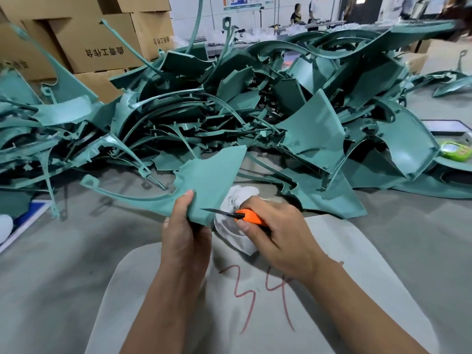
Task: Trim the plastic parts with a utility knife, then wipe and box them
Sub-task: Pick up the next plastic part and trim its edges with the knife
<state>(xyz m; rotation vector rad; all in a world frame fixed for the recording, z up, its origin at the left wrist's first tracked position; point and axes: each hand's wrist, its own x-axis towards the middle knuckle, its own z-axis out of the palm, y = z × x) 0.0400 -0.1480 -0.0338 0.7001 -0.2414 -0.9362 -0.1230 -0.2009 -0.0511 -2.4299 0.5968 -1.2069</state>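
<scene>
My left hand (185,233) grips the near corner of a teal plastic part (204,180), a flat panel with a long curved arm reaching left. My right hand (275,233) holds an orange utility knife (249,217), and its dark blade lies against the panel's lower edge beside my left thumb. A white cloth (240,198) is bunched under my right hand, partly hidden by it. Both hands are above the grey table.
A big heap of teal plastic parts (255,111) covers the far table. Stacked cardboard boxes (102,44) stand at the back left. A pale board (255,302) marked with red digits lies near me. A green device (456,150) sits at the right edge. People stand far behind.
</scene>
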